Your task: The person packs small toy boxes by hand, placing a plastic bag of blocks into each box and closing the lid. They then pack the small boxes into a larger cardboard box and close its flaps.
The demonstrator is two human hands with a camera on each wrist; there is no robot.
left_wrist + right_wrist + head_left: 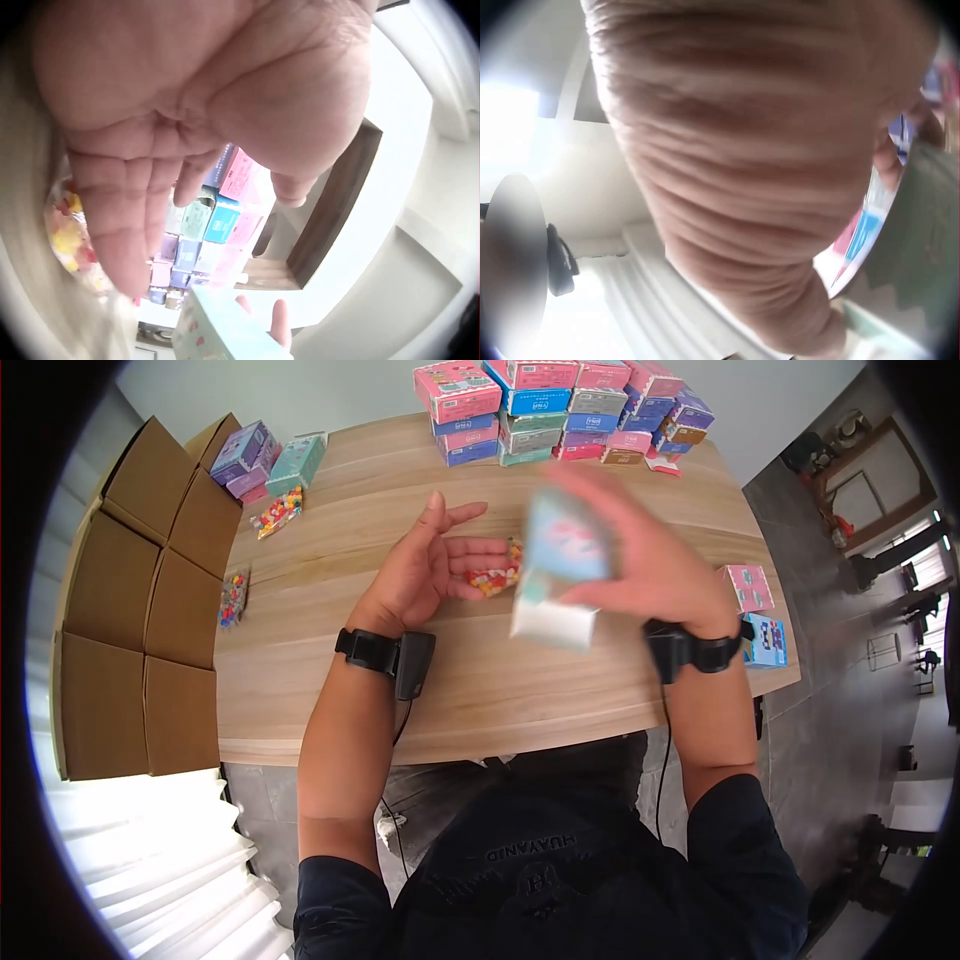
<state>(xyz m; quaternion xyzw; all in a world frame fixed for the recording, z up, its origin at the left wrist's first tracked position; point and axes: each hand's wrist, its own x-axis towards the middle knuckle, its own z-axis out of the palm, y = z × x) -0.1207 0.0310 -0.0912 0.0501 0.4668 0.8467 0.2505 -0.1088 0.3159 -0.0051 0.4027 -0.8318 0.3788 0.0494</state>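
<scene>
In the head view my right hand grips a light blue-green box with pink print, blurred, its white lower end toward me. The same box shows at the bottom of the left wrist view and at the right edge of the right wrist view. My left hand is palm up with fingers extended toward the box. Beside its fingertips a clear bag of red and yellow pieces lies on the wooden table; whether the fingers touch it, I cannot tell.
Stacked coloured boxes stand along the far edge. At the far left are more boxes and bags of coloured pieces, beside brown cartons. A pink box and a blue box sit by the right edge.
</scene>
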